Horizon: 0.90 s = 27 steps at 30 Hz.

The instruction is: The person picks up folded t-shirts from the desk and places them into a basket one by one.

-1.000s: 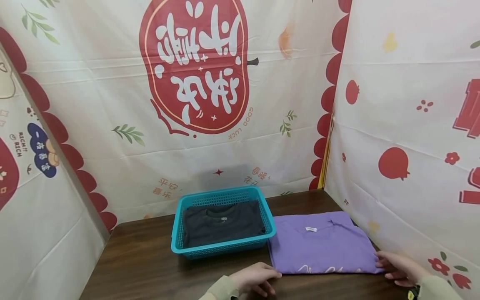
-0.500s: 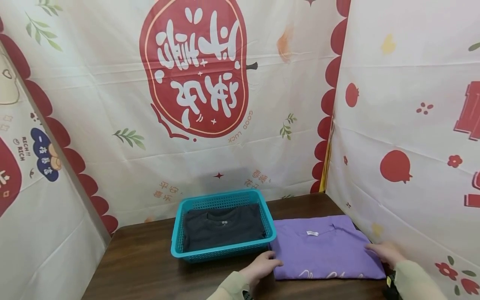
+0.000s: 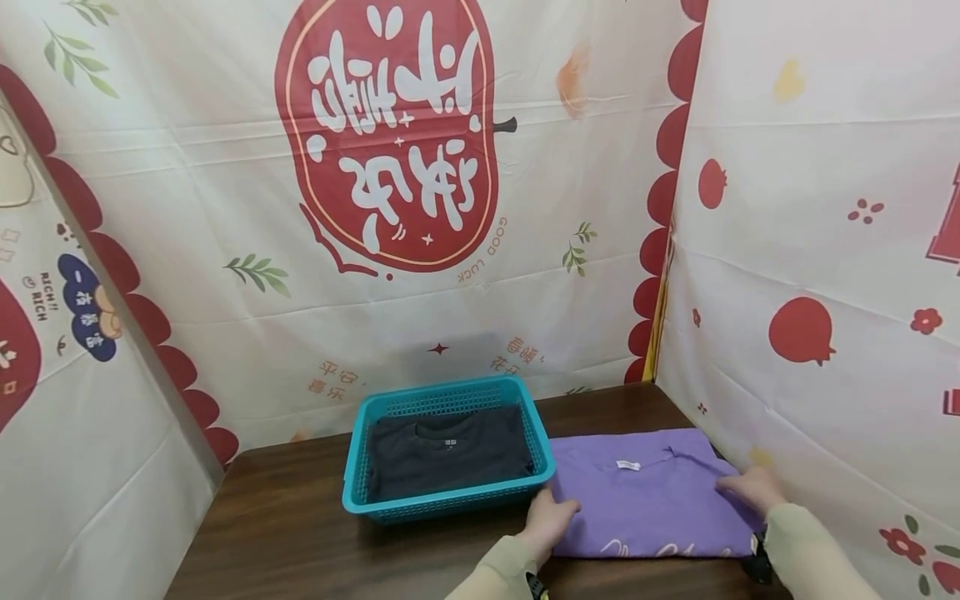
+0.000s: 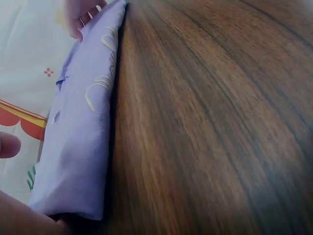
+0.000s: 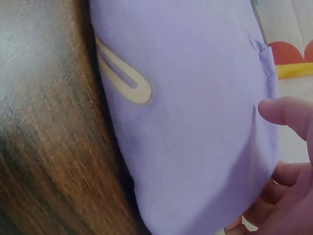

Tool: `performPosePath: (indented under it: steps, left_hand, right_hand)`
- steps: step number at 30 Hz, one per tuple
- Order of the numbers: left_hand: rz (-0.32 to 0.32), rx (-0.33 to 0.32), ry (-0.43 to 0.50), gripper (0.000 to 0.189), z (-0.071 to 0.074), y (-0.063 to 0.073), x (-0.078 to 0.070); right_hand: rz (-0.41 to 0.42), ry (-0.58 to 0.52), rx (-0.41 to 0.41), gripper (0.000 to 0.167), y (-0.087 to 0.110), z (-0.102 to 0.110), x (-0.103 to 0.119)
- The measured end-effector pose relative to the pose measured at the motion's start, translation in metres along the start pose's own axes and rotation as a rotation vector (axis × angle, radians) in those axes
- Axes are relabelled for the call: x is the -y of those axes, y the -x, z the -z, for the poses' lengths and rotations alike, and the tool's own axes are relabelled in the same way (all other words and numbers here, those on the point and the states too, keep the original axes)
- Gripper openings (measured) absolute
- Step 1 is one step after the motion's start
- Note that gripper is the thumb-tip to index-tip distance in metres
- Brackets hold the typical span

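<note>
A folded purple T-shirt (image 3: 645,500) with pale lettering along its near edge lies flat on the brown table. My left hand (image 3: 548,521) is at its left edge, beside the basket. In the left wrist view the thumb (image 4: 9,145) stands apart from the cloth, while a finger reaches the shirt's edge low down. At the opposite edge is my right hand (image 3: 753,490). Its thumb (image 5: 279,111) extends over the top of the shirt, and its other fingers (image 5: 286,181) lie along the edge, their tips partly hidden.
A teal plastic basket (image 3: 450,498) stands left of the shirt, close against it. Inside lies a folded dark T-shirt (image 3: 450,458). Printed cloth walls (image 3: 225,358) enclose the wooden table (image 3: 300,533) at the back and sides.
Both hands have moved from the shirt's near corners farther back along its left and right edges. The shirt and the basket have stayed about where they were.
</note>
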<state>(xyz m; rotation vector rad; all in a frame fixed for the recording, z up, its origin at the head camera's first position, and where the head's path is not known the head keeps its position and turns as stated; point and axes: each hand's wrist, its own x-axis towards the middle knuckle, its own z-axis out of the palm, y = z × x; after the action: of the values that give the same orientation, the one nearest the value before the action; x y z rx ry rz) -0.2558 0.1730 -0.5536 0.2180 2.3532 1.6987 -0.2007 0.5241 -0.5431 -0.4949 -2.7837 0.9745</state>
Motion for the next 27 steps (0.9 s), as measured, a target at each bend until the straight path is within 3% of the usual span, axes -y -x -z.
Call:
performPosePath:
  steps: [4,8,11,20,27]
  left_hand:
    - [0.010,-0.041,-0.005,0.069,-0.0049,-0.0011,-0.0023]
    - [0.022,-0.053,0.048,0.072,-0.0062,-0.0006,-0.0049]
    - [0.025,-0.063,0.128,0.077,-0.0071,0.0005,-0.0071]
    - [0.118,-0.019,0.370,0.081,-0.0083,0.0007,-0.0096]
    - [0.098,0.092,0.349,0.061,-0.0107,0.0015,-0.0091]
  right_hand:
    - [-0.039,-0.058,0.006,0.036,-0.0014,0.0001,-0.0046]
    - [-0.064,-0.094,0.030,0.063,-0.0048,-0.0003,-0.0077]
    - [-0.068,-0.093,0.045,0.073,-0.0071,0.0003,-0.0078]
    - [-0.063,-0.074,0.017,0.057,-0.0065,0.0000,-0.0066]
    - [-0.125,-0.112,0.041,0.061,-0.0084,0.0052,-0.0066]
